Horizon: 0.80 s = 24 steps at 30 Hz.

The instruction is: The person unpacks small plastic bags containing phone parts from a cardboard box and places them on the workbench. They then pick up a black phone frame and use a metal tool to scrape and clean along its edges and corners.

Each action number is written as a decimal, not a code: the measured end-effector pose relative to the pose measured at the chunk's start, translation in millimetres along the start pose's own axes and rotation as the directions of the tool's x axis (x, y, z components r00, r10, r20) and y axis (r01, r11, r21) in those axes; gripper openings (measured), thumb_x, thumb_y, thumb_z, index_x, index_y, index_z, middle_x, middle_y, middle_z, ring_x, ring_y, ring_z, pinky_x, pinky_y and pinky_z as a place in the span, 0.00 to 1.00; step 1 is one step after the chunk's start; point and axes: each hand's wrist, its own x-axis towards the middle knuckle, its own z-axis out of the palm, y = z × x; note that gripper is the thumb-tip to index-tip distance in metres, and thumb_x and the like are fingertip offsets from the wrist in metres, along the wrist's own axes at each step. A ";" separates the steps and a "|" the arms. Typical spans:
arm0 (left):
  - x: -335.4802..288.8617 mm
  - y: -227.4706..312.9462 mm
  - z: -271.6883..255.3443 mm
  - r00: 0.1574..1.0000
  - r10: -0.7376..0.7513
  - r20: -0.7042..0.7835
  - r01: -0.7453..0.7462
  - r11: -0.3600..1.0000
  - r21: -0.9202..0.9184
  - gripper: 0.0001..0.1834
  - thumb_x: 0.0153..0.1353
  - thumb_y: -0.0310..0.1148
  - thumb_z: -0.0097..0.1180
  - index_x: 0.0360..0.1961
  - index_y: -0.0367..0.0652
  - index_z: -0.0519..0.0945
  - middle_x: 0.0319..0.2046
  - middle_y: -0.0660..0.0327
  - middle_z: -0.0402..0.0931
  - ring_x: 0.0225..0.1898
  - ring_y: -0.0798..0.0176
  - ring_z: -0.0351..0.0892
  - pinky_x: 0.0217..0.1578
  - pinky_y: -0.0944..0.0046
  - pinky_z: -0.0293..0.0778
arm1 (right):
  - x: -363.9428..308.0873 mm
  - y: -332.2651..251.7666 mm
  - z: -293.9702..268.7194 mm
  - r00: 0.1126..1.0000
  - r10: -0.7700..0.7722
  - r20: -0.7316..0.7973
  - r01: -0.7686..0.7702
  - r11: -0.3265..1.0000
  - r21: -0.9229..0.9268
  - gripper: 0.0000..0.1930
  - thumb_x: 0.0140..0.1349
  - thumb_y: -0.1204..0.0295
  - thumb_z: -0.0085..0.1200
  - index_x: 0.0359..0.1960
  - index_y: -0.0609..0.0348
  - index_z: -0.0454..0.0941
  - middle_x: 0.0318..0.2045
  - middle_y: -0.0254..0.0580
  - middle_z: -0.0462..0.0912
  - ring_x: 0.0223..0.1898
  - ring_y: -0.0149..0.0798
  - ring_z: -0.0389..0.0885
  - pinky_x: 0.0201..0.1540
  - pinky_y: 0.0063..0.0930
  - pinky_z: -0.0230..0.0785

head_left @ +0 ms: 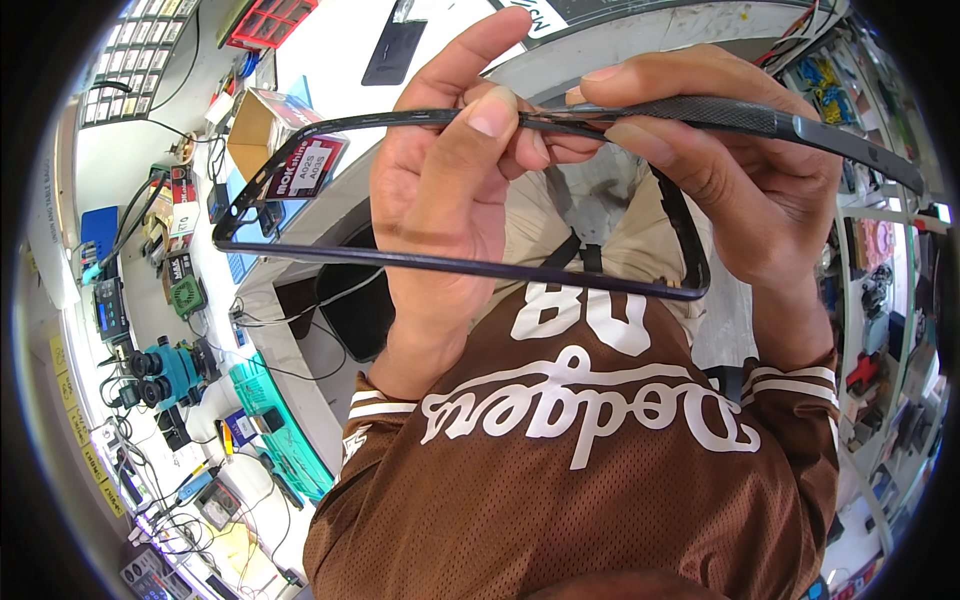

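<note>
Left hand (440, 195), index finger extended, pinches far edge of black frame (450, 264); right hand (745, 175), fingers closed, grips black tweezers (730, 113), tips at that edge.

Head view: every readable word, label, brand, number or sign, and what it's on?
Locations only; wording not copied.
Brown jersey: white script and number, upside down, legible.
Red package: white lettering, label with two lines, legible.
White label, top edge: dark letters, cut off.
Yellow labels, far left: too blurred.
Dark tool: mark too small.
</note>
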 end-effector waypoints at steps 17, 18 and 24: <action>-2.0 -1.8 -9.7 0.991 0.077 0.108 -0.069 0.995 -0.072 0.31 0.72 0.34 0.50 0.70 0.25 0.63 0.35 0.58 0.82 0.38 0.67 0.84 0.52 0.56 0.84 | -3.4 -4.3 0.2 0.999 -0.028 -0.039 0.029 0.999 0.021 0.11 0.68 0.79 0.59 0.48 0.73 0.83 0.48 0.52 0.86 0.48 0.38 0.86 0.52 0.25 0.77; -4.1 -1.5 -9.8 0.991 0.076 0.107 -0.067 0.995 -0.077 0.31 0.72 0.34 0.50 0.70 0.25 0.63 0.35 0.58 0.82 0.38 0.67 0.84 0.51 0.56 0.84 | -3.9 -4.9 2.2 0.999 -0.019 -0.043 0.020 0.999 0.027 0.11 0.68 0.79 0.59 0.48 0.73 0.83 0.48 0.52 0.86 0.48 0.38 0.86 0.52 0.25 0.78; -8.1 2.1 -2.2 0.994 0.049 0.101 -0.039 0.994 -0.097 0.31 0.71 0.34 0.50 0.70 0.25 0.63 0.33 0.60 0.80 0.38 0.64 0.84 0.51 0.58 0.83 | -7.5 -5.0 2.2 0.999 -0.023 -0.045 0.028 0.992 0.119 0.11 0.68 0.79 0.59 0.49 0.74 0.83 0.48 0.53 0.86 0.48 0.40 0.86 0.52 0.28 0.78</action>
